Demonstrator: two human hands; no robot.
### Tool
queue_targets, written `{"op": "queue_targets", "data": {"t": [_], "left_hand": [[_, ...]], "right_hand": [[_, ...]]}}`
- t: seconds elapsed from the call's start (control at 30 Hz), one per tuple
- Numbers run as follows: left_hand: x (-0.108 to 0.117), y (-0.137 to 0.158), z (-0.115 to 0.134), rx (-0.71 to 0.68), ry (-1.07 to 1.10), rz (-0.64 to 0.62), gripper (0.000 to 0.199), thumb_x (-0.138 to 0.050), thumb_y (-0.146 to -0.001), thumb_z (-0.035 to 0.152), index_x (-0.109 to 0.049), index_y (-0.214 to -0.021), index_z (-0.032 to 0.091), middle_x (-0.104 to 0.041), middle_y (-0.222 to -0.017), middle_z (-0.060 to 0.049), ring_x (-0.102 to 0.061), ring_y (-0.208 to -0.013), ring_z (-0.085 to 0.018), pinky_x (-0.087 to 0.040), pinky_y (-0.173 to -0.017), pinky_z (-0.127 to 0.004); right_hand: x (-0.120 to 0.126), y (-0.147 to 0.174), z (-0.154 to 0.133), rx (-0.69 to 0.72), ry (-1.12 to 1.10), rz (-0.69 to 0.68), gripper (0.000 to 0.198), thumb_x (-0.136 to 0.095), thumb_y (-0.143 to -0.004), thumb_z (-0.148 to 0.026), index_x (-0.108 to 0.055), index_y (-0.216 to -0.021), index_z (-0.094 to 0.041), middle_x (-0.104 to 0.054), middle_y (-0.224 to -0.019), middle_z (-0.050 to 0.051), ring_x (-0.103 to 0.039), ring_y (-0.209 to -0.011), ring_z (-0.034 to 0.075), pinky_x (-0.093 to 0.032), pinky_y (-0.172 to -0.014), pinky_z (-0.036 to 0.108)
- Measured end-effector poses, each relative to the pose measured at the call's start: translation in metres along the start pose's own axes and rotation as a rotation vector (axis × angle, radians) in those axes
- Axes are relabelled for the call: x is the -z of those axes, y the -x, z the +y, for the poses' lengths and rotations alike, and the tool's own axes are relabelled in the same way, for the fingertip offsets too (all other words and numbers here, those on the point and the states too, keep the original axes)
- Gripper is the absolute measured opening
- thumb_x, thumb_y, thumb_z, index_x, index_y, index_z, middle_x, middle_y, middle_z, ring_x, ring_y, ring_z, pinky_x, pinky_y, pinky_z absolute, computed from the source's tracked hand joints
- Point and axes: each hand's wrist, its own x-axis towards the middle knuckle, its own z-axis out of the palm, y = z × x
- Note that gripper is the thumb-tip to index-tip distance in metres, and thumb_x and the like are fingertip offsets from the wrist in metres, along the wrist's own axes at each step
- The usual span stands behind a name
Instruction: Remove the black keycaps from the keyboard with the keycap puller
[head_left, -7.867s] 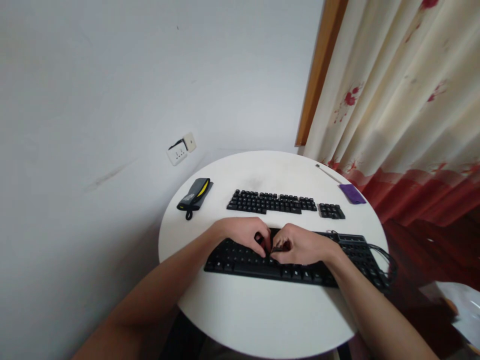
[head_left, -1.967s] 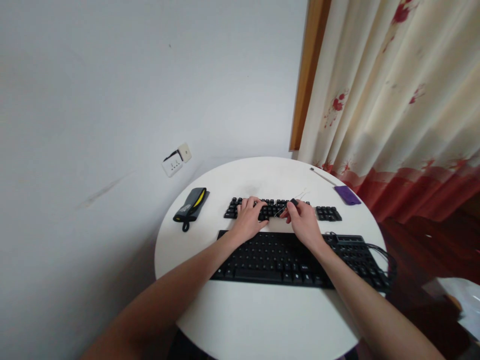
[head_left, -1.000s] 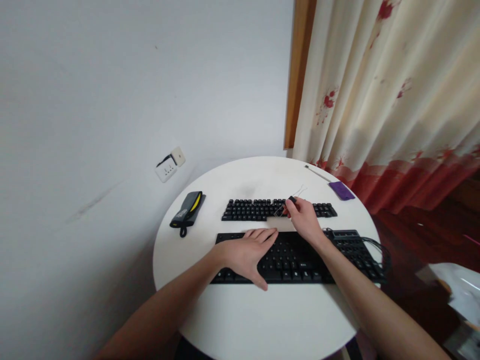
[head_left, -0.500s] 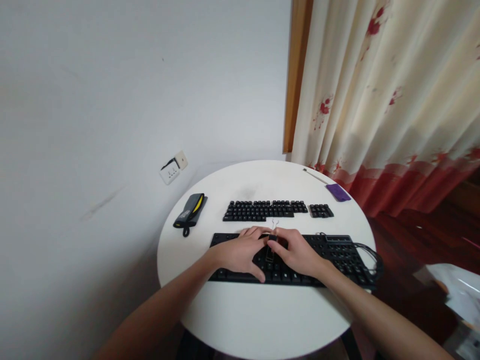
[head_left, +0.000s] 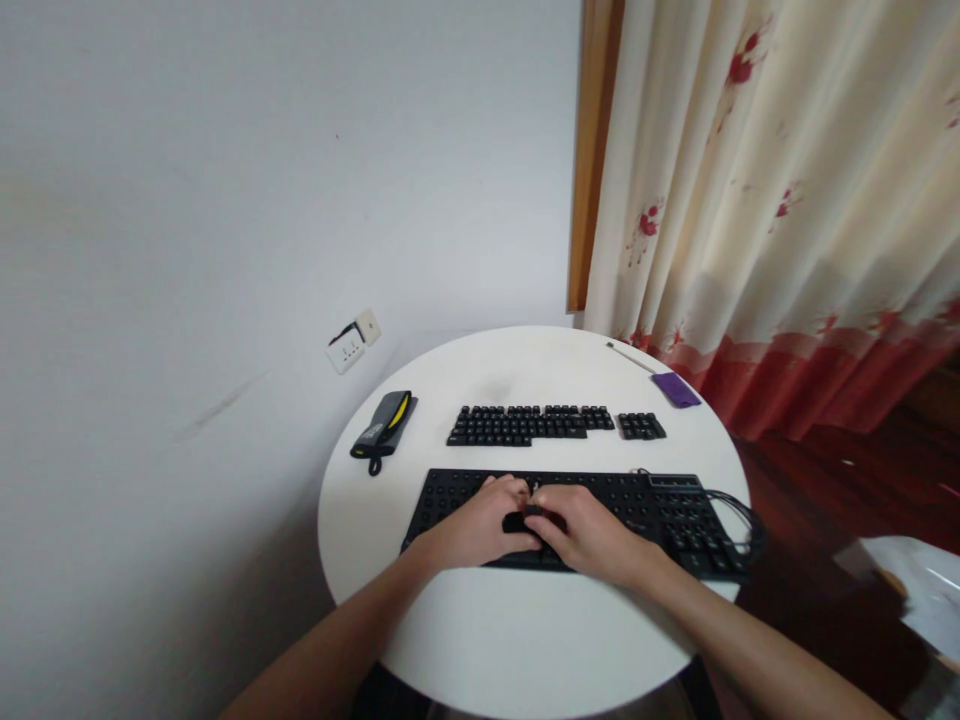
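Observation:
A black keyboard [head_left: 450,490] lies on the white round table [head_left: 547,640], most of its keycaps off and the stems bare. Over its middle, my right hand [head_left: 589,522] pinches a small keycap puller [head_left: 533,508] with a black body and thin wire. My left hand [head_left: 480,525] rests on the keyboard just left of it. Its thumb is apart from the bent fingers, and the fingertips are close to the puller. What lies under both hands is hidden.
Behind the keyboard lie rows of loose black keycaps [head_left: 517,425] and a smaller keycap block [head_left: 641,426]. A grey-yellow pouch [head_left: 384,425] is at left. A purple cloth [head_left: 676,390] and thin brush [head_left: 628,355] lie at back right. A coiled cable [head_left: 750,530] hangs at the right edge.
Both hands have come lower and nearer me over the keyboard, and the puller has shifted slightly left with the right hand. Its wire end no longer sticks up above the fingers.

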Motion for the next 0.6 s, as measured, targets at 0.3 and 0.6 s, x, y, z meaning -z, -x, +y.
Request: {"op": "queue_targets", "data": {"t": [0.3,0.6], "left_hand": [[-0.002,-0.001,0.002,-0.052,-0.062,0.001,0.018,-0.073,-0.084,0.035,-0.068,-0.095,0.022,-0.063,-0.109,-0.003,-0.053,-0.107,-0.022,-0.035,-0.096,-0.035],[-0.001,-0.001,0.005,-0.052,-0.106,0.019,0.013,-0.071,-0.085,0.029,-0.064,-0.088,0.020,-0.061,-0.094,-0.001,-0.055,-0.095,-0.019,-0.040,-0.088,-0.032]], "right_hand": [[-0.009,0.001,0.006,-0.131,-0.030,0.115,0.017,-0.049,-0.095,-0.018,-0.060,-0.082,-0.018,-0.067,-0.078,0.003,-0.058,-0.068,0.016,-0.042,-0.065,0.026],[-0.015,-0.002,0.013,-0.283,-0.305,0.208,0.024,-0.048,-0.097,-0.029,-0.060,-0.079,-0.018,-0.064,-0.070,0.001,-0.056,-0.061,0.015,-0.043,-0.058,0.026]]}}
